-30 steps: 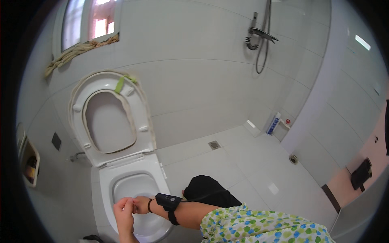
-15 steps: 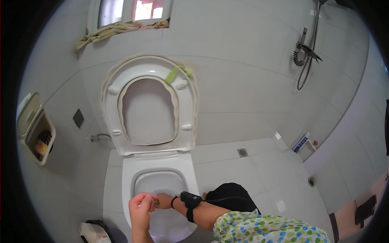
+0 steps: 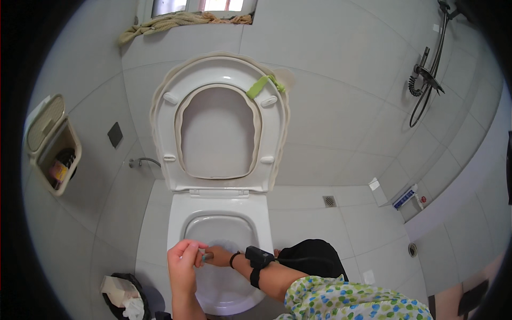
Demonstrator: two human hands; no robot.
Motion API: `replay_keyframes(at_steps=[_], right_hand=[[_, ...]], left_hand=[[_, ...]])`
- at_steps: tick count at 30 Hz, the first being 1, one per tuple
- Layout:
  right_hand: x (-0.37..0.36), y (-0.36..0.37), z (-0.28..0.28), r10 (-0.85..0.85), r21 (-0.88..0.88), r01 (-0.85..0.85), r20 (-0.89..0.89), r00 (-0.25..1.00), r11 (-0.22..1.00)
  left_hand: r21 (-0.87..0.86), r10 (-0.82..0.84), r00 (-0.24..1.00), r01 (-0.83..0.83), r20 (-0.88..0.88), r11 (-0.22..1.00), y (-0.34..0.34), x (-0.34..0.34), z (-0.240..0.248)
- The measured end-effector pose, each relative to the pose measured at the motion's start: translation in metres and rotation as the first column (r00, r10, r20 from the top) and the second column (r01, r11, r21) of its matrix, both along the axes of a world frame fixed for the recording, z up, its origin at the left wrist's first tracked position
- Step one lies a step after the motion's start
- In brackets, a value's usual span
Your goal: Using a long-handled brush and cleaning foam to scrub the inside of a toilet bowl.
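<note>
My left hand [image 3: 184, 262] is raised over the near left rim of the white toilet [image 3: 180, 207], its fingers curled and closed. Just right of it, my right hand [image 3: 220, 256] is over the bowl, fingers closed and pointing left. A small teal spot [image 3: 204, 258] shows between the two hands, too small to name. What either hand grips, if anything, is hidden. My right forearm wears a black strapped device [image 3: 260, 258]. The toilet seat [image 3: 165, 125] is raised, with a pale scalloped cover and a green strap [image 3: 258, 87].
A bin [image 3: 113, 309] with crumpled paper stands at the lower left. An open beige wall box [image 3: 74, 140] hangs on the left wall. On the right wall hangs a shower set [image 3: 426, 74]. A floor drain [image 3: 329, 201] lies right of the toilet. Cloth [image 3: 181, 20] lines the windowsill.
The view has tilted down and shifted left, so the toilet and walls appear higher and further right. My hands stay close together over the bowl, and the teal spot now shows between them.
</note>
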State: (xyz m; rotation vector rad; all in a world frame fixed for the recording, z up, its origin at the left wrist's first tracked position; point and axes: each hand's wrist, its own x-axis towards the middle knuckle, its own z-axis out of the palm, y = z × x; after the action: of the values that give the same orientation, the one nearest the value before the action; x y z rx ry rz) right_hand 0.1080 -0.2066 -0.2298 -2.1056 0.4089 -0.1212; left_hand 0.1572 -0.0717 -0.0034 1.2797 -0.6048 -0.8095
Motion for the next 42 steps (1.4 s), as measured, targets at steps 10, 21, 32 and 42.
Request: replay_keyframes(at_steps=[10, 21, 32, 42], right_hand=[[-0.019, 0.019, 0.001, -0.116, 0.046, 0.114, 0.045, 0.992, 0.992], [-0.036, 0.08, 0.094, 0.076, 0.192, -0.079, 0.019, 0.997, 0.978], [-0.023, 0.032, 0.035, 0.046, 0.108, -0.033, -0.112, 0.993, 0.994], [-0.022, 0.02, 0.027, -0.017, 0.013, 0.021, -0.26, 0.965, 1.0]], left_hand=[[0.053, 0.006, 0.995, -0.011, 0.1, 0.999, 0.005, -0.012, 0.011], [-0.39, 0.145, 0.952, -0.03, 0.27, 0.921, 0.06, -0.026, 0.066], [-0.032, 0.117, 0.947, -0.112, 0.3, 0.993, 0.026, -0.029, 0.014], [-0.009, 0.099, 0.943, -0.102, 0.319, 0.995, 0.011, -0.033, 0.001]])
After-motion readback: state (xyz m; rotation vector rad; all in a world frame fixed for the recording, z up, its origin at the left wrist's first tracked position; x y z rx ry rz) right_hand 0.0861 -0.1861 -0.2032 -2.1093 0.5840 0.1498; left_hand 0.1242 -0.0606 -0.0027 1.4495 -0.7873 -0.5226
